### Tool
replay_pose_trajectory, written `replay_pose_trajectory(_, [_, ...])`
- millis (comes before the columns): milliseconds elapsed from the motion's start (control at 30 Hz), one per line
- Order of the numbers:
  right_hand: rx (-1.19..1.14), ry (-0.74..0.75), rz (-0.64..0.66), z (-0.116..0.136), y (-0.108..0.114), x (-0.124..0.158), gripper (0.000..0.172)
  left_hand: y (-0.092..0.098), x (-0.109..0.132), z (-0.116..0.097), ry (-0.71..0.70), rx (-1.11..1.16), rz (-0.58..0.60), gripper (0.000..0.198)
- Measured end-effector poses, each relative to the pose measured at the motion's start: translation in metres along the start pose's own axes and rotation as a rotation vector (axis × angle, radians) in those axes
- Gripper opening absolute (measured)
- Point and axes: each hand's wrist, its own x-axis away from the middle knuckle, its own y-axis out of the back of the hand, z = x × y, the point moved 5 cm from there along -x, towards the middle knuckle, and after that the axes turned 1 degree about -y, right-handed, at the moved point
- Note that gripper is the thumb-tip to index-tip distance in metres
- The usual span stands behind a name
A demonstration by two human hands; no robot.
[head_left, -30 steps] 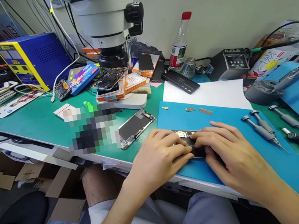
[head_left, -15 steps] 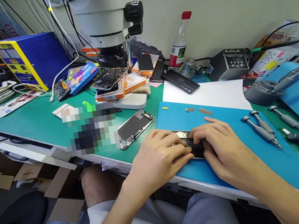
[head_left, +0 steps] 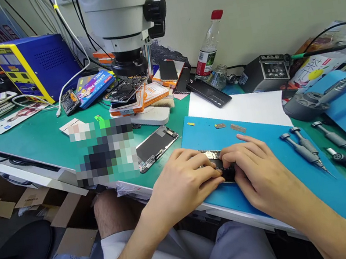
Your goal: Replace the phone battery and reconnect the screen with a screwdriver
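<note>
An opened phone with its inner parts bare lies on the blue mat near the table's front edge. My left hand is closed over its left part, fingertips pressed together near the middle. From the right, my right hand grips it, fingers bent onto the dark inside and thumb at the near side. The fingers hide much of the phone. Small metal pieces lie on the mat beyond it. Left of my hands, on the green table, is a detached phone screen, inner side up.
Screwdrivers lie right of my hands. A microscope stands behind, over stacked phone parts and boxes. At the back are a bottle, a blue-yellow power unit and a black phone.
The camera view has shifted very slightly. Both hands stay on the phone, with the right thumb a little closer in along its near side.
</note>
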Motion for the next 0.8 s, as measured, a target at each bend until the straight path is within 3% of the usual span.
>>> replay_pose_trajectory(567, [-0.013,-0.013,-0.008,0.0,0.001,0.002,0.028,-0.001,0.0,0.0,0.012,0.018,-0.006,0.017])
replay_pose_trajectory(800, [0.057,-0.053,-0.2,-0.001,0.011,0.014,0.029,-0.001,0.0,-0.001,0.009,0.023,-0.018,0.017])
